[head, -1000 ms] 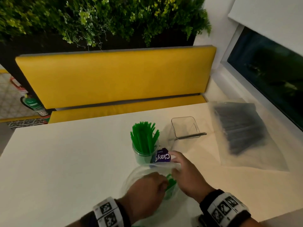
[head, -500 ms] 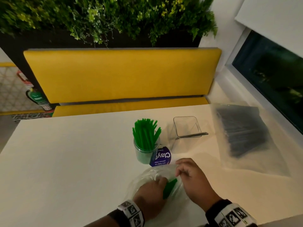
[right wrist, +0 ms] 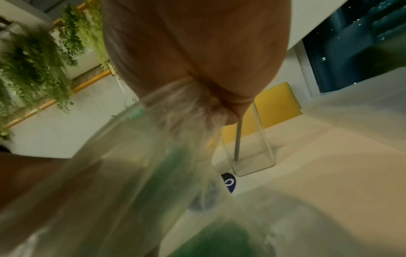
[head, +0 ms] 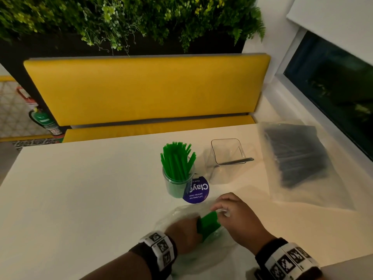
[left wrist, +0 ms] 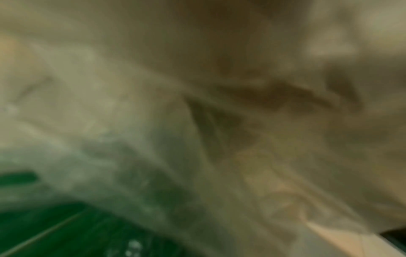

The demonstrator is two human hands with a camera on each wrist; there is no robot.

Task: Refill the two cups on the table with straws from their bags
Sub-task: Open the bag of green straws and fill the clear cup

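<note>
Near the table's front edge lies a clear plastic bag (head: 177, 215) of green straws (head: 209, 223). My left hand (head: 185, 233) is inside it and grips a bundle of those straws. My right hand (head: 238, 221) pinches the bag's bunched mouth (right wrist: 186, 104). Behind the hands stands a round clear cup (head: 175, 184) packed with upright green straws. To its right a square clear cup (head: 228, 156) holds a single dark straw. A flat bag of black straws (head: 296, 158) lies at the right. The left wrist view is blurred film with green straws (left wrist: 54, 234) at the bottom left.
A round purple label (head: 196, 190) lies between the round cup and the bag. A yellow bench (head: 145, 89) runs along the table's far edge, with plants above it. A dark window (head: 333, 81) lines the right side. The white table (head: 80, 199) stretches to the left.
My left hand has drawn back toward me with the green bundle, which now shows more between the hands. The right hand keeps its hold on the bag's mouth.
</note>
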